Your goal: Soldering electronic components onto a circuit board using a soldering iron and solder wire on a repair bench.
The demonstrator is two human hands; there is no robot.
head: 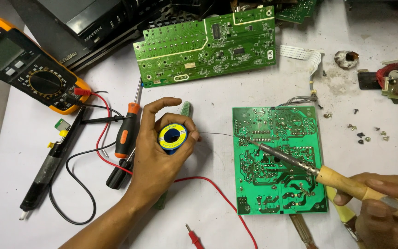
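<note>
Blue-and-yellow solder spool (pixel 172 136), frame centre: light, wire limp; your left hand (pixel 155 159) fingers clamp its rim. Right hand (pixel 383 203) fingers wrap the wooden-handled soldering iron (pixel 328 174).

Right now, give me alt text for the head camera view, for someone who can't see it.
The right hand holds a wooden-handled soldering iron to a green circuit board, while the left hand feeds solder wire from a spool. A multimeter and screwdriver lie to the left.
</note>
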